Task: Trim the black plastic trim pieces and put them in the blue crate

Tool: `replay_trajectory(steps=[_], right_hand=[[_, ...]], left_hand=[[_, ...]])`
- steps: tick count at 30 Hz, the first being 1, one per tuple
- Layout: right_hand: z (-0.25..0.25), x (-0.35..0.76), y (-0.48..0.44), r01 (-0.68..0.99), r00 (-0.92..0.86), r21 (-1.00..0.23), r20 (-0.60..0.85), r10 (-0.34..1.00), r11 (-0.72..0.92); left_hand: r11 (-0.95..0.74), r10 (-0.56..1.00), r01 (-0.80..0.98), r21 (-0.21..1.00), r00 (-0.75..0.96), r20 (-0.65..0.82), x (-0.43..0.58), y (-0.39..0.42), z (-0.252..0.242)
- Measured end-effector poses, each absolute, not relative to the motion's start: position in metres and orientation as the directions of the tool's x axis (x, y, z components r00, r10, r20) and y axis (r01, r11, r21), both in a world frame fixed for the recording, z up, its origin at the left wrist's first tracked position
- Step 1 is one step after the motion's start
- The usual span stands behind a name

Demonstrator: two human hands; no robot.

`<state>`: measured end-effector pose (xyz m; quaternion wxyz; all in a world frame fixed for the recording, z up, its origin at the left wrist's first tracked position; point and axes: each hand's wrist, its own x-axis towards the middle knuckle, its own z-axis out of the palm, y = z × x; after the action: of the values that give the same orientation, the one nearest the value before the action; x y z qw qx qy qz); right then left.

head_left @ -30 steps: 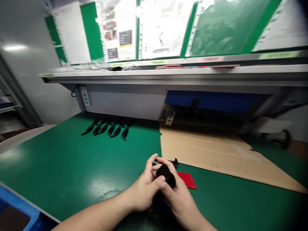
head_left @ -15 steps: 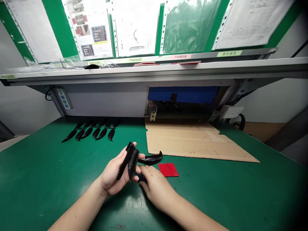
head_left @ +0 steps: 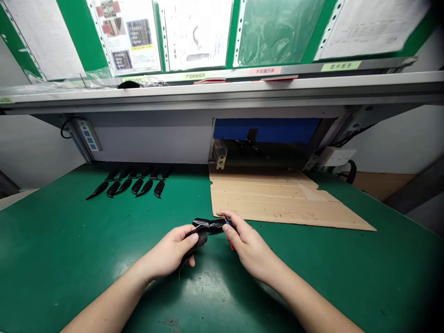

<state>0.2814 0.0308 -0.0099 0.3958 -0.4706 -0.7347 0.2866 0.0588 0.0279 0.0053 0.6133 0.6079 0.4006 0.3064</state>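
My left hand point(head_left: 169, 252) is closed around curved black plastic pieces point(head_left: 194, 243) just above the green bench mat point(head_left: 69, 249). My right hand point(head_left: 244, 243) pinches the far end of another curved black piece point(head_left: 210, 225), with a small blue bit at its fingertips. The two hands are close together, almost touching. A red card point(head_left: 231, 245) lies mostly hidden under my right hand. Farther back on the left, a row of several black blade-shaped parts point(head_left: 130, 185) lies on the mat.
A flat cardboard sheet point(head_left: 277, 201) covers the mat beyond my right hand. A grey shelf point(head_left: 222, 95) runs overhead with paper sheets hung above it. A power strip point(head_left: 86, 134) is fixed at the back left. A blue bin point(head_left: 267, 129) sits in the opening behind.
My left hand has turned the black pieces downward and closed over them. My right hand moved up from the mat, took hold of the curved piece near the cardboard and now covers the red card.
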Motion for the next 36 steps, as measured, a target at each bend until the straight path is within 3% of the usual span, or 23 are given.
replay_trajectory(steps=[3, 6, 11, 24, 36], right_hand=[[-0.009, 0.282, 0.028, 0.591, -0.459, -0.565, 0.352, 0.816, 0.576], [-0.011, 0.28, 0.027, 0.688, -0.538, -0.32, 0.377, 0.754, 0.651], [-0.009, 0.275, 0.026, 0.756, -0.562, -0.134, 0.371, 0.739, 0.641], [-0.015, 0.272, 0.031, 0.777, -0.578, 0.012, 0.409, 0.706, 0.63], [-0.022, 0.271, 0.036, 0.744, -0.62, 0.07, 0.44, 0.649, 0.664]], left_hand=[[0.054, 0.87, 0.194, 0.979, 0.472, -0.142, 0.061, 0.027, 0.0], [0.055, 0.874, 0.233, 0.971, 0.46, -0.16, 0.062, 0.025, -0.002], [0.049, 0.852, 0.318, 0.947, 0.482, -0.206, 0.061, 0.019, 0.001], [-0.285, 0.876, 0.545, 0.788, 0.483, -0.018, 0.062, 0.01, 0.019], [-0.389, 0.874, 0.632, 0.671, 0.483, 0.051, 0.061, 0.008, 0.014]])
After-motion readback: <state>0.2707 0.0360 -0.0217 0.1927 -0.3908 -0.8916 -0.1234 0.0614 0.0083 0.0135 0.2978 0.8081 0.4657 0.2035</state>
